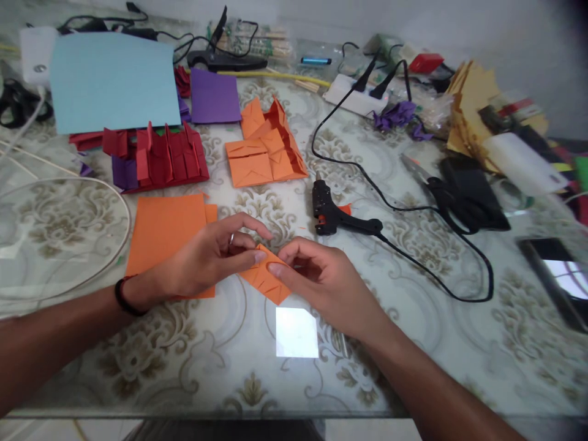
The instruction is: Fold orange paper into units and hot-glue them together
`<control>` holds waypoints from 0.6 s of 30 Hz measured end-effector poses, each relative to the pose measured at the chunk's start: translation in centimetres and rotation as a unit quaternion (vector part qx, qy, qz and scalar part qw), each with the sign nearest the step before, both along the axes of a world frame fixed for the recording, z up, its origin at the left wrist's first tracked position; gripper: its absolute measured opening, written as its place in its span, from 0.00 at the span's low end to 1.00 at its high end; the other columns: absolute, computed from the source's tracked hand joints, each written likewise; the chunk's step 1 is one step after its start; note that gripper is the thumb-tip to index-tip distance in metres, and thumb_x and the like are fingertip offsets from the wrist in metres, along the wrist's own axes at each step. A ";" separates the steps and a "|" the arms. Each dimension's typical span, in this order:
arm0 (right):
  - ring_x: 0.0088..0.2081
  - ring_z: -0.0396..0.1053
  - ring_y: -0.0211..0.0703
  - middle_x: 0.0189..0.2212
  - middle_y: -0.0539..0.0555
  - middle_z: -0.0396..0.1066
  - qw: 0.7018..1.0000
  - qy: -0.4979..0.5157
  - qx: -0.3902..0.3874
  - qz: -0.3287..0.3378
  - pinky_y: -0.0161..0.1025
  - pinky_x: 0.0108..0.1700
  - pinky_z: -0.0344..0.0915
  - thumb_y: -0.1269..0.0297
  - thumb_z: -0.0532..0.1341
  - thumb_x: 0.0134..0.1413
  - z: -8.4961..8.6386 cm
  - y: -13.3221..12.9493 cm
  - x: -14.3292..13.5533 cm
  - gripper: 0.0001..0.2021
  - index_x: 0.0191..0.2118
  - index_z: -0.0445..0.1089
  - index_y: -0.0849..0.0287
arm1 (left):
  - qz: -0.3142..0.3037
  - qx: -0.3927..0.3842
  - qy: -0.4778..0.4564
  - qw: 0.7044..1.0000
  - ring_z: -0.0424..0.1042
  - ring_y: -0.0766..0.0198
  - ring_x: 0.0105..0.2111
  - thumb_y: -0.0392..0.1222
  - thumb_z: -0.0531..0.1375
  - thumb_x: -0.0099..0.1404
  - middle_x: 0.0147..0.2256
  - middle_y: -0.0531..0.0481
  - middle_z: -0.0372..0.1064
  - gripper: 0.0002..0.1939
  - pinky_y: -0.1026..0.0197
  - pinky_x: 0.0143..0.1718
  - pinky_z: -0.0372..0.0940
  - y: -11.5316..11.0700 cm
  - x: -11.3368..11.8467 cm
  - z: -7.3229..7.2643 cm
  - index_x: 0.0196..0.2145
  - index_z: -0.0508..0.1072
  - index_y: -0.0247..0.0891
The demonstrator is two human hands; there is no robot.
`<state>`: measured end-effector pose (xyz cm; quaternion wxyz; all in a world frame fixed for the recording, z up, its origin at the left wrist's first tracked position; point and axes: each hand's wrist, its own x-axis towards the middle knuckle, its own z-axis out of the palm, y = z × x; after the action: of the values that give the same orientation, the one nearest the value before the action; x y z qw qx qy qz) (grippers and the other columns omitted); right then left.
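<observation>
Between my two hands is a small folded piece of orange paper point(271, 283), tilted with one corner toward me. My left hand point(225, 248) pinches its upper left edge, thumb on top and a ring on one finger. On the right edge, my right hand point(316, 272) grips it with the thumb pressed flat on the face and the fingers curled behind. Flat orange sheets point(168, 236) lie under and beside my left wrist. Beyond my hands rest several folded orange paper pieces point(264, 156).
A black glue gun point(340, 214) lies right of centre, its cord running to a white power strip point(353, 95). Scissors point(443, 190) and a phone point(555, 275) are at the right. Folded red paper pieces point(169, 156), a purple sheet point(215, 97) and a light blue sheet point(114, 82) lie at the back left.
</observation>
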<state>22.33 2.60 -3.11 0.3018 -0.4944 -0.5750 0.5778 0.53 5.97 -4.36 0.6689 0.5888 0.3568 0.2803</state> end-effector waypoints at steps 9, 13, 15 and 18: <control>0.28 0.57 0.34 0.26 0.45 0.60 0.998 0.044 -0.034 -0.010 0.33 0.28 0.55 0.55 0.66 0.63 0.4 -0.1 -0.3 0.16 0.30 0.64 0.57 | -0.043 0.028 0.103 0.993 0.55 0.73 0.22 0.48 0.64 0.67 0.23 0.60 0.46 0.22 0.70 0.20 0.52 0.0 0.0 0.8 0.23 0.59 0.38; 0.31 0.60 0.36 0.29 0.47 0.62 0.998 0.044 -0.042 0.032 0.35 0.32 0.60 0.55 0.65 0.64 0.5 -0.4 -0.5 0.14 0.32 0.64 0.57 | -0.029 -0.021 0.070 0.997 0.61 0.71 0.23 0.45 0.62 0.67 0.23 0.58 0.56 0.13 0.68 0.22 0.60 0.0 -0.1 0.8 0.28 0.67 0.36; 0.31 0.60 0.36 0.29 0.47 0.62 0.997 0.048 -0.033 0.043 0.35 0.33 0.60 0.56 0.64 0.66 0.6 -0.4 -0.5 0.14 0.32 0.64 0.57 | -0.037 -0.013 0.071 0.997 0.59 0.72 0.21 0.43 0.62 0.67 0.22 0.58 0.57 0.11 0.69 0.20 0.57 0.0 -0.3 0.9 0.29 0.69 0.36; 0.31 0.59 0.36 0.28 0.46 0.60 0.998 0.038 -0.015 0.042 0.35 0.33 0.59 0.58 0.64 0.65 0.6 -0.4 -0.5 0.14 0.31 0.64 0.57 | -0.075 0.021 0.083 0.994 0.51 0.75 0.18 0.41 0.62 0.67 0.20 0.61 0.53 0.12 0.71 0.17 0.48 0.0 -0.5 1.1 0.28 0.68 0.36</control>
<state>21.83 2.20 -2.47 0.2912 -0.4523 -0.5747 0.6168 0.05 5.96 -3.26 0.6439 0.6486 0.3600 0.1871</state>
